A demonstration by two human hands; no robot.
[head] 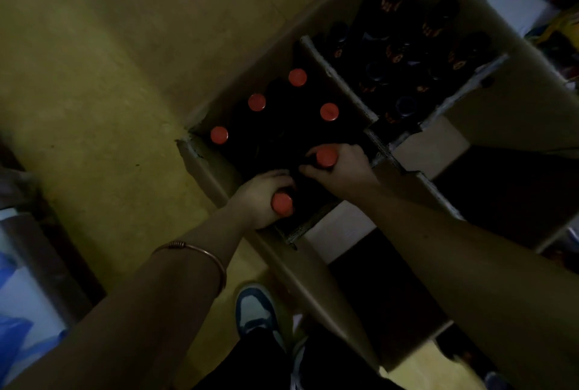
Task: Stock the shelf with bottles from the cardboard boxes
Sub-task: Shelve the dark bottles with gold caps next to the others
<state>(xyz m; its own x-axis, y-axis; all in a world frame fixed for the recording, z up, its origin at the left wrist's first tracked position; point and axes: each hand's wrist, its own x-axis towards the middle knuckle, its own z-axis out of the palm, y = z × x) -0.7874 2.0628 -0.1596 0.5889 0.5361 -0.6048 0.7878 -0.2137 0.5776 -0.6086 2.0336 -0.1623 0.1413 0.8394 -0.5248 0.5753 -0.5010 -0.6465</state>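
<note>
Two dark bottles with round red caps are being gripped by the neck inside an open cardboard box [200, 164], seen from above in dim light. The left hand [263, 198] is being curled around the neck of the nearer bottle [282, 202], its smooth cap showing beside the thumb. The right hand [341, 167] is being wrapped around the neck of a second bottle [326, 156], just beyond and to the right of the left hand. A thin metal bangle [200, 252] with a wound section is being worn on the left forearm.

Beyond both hands, four more red-capped bottles [297, 77] are standing upright in the same box, their dark bodies being lost in shadow. Farther beyond the right hand, a second box [341, 76] with rough corrugated edges is holding dark-capped bottles [405, 106] with orange label markings; the writing is being blurred past reading.

Below the hands, a blue and white shoe [255, 311] is being shown on the yellowish floor [94, 60]. Items at the far right edge are being cut off.
</note>
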